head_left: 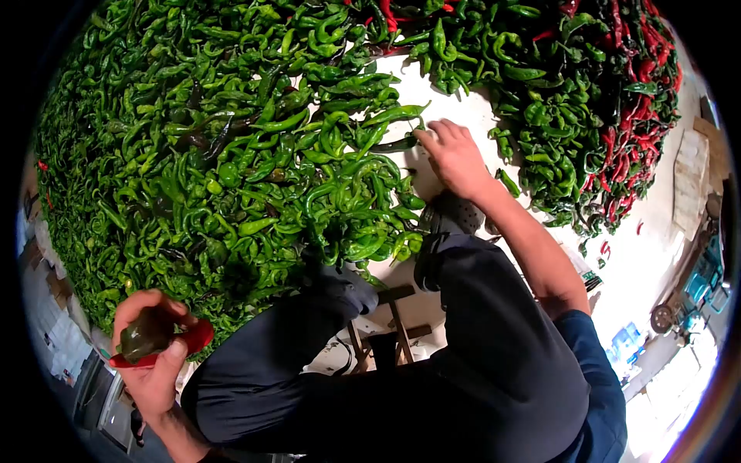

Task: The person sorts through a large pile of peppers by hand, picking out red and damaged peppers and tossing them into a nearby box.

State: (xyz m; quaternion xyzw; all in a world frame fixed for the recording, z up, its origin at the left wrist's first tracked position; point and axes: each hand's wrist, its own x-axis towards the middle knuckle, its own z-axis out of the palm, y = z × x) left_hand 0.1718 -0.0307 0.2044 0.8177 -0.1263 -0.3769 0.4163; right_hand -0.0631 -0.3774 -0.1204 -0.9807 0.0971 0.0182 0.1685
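Note:
My left hand, at the lower left, is closed around a dark brownish-green pepper and a red pepper. My right hand reaches down to the right edge of a broad heap of green peppers. Its bent fingertips meet the end of a slim dark green pepper there; the thumb is mostly hidden. Just above that lies a long light green pepper, its stem close to my fingers.
A second heap of green peppers lies to the right, bordered by red peppers. Pale floor shows between the heaps. My knees and dark shoes are at the heap's near edge, with a wooden stool between my legs.

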